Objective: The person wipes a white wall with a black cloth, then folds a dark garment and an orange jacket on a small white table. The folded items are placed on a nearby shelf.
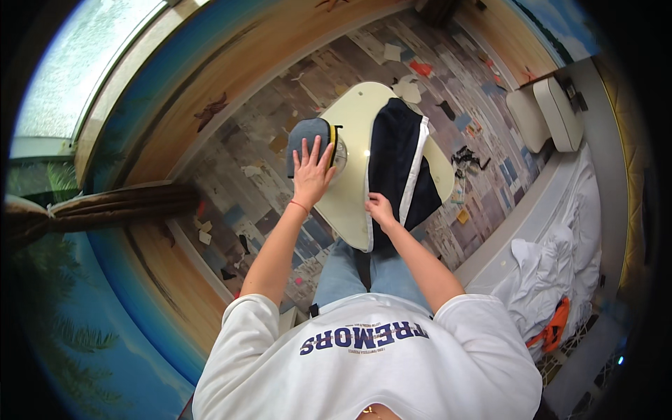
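Lying over the middle and right of a pale table, a dark cloth is met low on its left edge by the right grip. The fingers are bent at the white trim there; whether it is pinched or only touched cannot be told. Most of the cloth is spread beyond that grip, toward the table's far side and to the right, and is crossed lengthwise by a white stripe.

To the left, a grey item edged in yellow and black is covered in part by the left grip, which is laid flat on it, fingers fanned and nothing clasped. The item, its kind unclear, is set at the table's left edge, apart from the cloth, with a strip of bare tabletop left between them. A clear, rounded thing is seen at its right side, just beside the fingers. A red cord is worn on the left wrist.

Below the table, a plank floor is strewn with scraps, a red one among them. At right, white bedding is heaped near an orange item.
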The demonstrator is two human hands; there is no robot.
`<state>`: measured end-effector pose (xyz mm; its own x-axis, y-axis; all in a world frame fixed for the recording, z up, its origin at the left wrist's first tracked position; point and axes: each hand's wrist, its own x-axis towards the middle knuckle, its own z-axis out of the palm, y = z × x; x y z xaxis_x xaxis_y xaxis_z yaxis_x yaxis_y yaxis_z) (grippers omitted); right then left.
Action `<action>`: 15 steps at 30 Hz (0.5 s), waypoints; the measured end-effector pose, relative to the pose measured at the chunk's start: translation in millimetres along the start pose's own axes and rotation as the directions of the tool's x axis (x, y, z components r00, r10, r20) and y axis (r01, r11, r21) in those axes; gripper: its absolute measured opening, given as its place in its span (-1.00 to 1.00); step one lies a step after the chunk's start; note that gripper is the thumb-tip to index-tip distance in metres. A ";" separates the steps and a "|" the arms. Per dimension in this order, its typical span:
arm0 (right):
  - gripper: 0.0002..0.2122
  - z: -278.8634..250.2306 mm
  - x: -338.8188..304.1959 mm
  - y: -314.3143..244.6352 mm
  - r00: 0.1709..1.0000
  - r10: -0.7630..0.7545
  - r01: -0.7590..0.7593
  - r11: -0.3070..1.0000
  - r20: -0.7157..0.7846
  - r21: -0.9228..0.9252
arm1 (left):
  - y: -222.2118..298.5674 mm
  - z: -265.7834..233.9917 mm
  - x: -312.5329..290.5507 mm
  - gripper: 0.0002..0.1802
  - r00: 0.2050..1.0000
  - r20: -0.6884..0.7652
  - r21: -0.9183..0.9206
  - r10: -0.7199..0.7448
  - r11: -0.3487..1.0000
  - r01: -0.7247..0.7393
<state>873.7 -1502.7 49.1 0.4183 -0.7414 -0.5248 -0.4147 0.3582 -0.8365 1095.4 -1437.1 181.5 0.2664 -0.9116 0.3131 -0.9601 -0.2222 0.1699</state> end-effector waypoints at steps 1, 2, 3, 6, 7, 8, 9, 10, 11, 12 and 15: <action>-0.58 -12.0 3.6 27.5 0.998 0.025 -0.029 0.998 -0.066 -0.050 | 4.1 0.3 3.0 -0.32 0.999 0.008 0.005 0.034 0.999 -0.034; -0.59 -24.0 7.7 52.6 0.991 0.048 -0.060 0.993 -0.128 -0.099 | 7.0 0.2 5.2 -0.32 0.998 0.016 0.012 0.066 0.998 -0.067; -0.61 -32.5 5.9 62.7 0.983 0.075 -0.099 0.985 -0.165 -0.143 | 8.1 -3.5 2.4 -0.33 0.996 0.050 0.039 0.075 0.996 -0.076; -0.61 -59.8 6.3 82.0 0.959 0.130 -0.208 0.927 -0.253 -0.312 | 8.2 -3.6 -8.2 -0.33 0.999 0.045 0.004 0.018 1.000 -0.018; -0.61 -71.9 12.2 88.1 0.941 0.134 -0.233 0.922 -0.311 -0.309 | 14.6 -5.6 -8.4 -0.32 1.000 0.008 -0.026 0.004 1.000 -0.004; -0.60 -82.3 21.4 93.0 0.921 0.125 -0.242 0.925 -0.368 -0.292 | 22.5 -8.3 -11.7 -0.32 1.000 -0.008 -0.085 0.009 0.996 -0.009; -0.60 -89.2 32.3 87.6 0.907 0.096 -0.239 0.919 -0.410 -0.313 | 29.9 -17.0 -15.8 -0.31 1.000 -0.024 -0.131 0.003 0.991 -0.006; -0.59 -97.9 46.1 78.6 0.888 0.065 -0.237 0.913 -0.455 -0.333 | 37.6 -21.6 -18.9 -0.31 0.999 -0.041 -0.179 0.000 0.984 -0.007; -0.58 -106.6 62.4 68.2 0.878 0.036 -0.209 0.926 -0.477 -0.315 | 45.5 -23.7 -24.6 -0.31 0.997 -0.066 -0.268 0.042 0.962 -0.058; -0.57 -113.0 78.3 55.5 0.871 0.006 -0.175 0.938 -0.492 -0.299 | 55.1 -28.2 -32.1 -0.31 0.995 -0.071 -0.318 0.075 0.943 -0.094; -0.49 -127.3 129.6 32.7 0.846 -0.074 -0.128 0.934 -0.528 -0.334 | 90.1 -9.7 -57.8 -0.32 0.998 0.060 -0.514 0.019 0.858 0.014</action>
<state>811.5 -1659.4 -26.2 -0.0427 -0.9533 -0.2989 -0.7108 0.2393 -0.6615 994.4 -1401.0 187.8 0.2423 -0.9347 0.2599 -0.7759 -0.0258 0.6303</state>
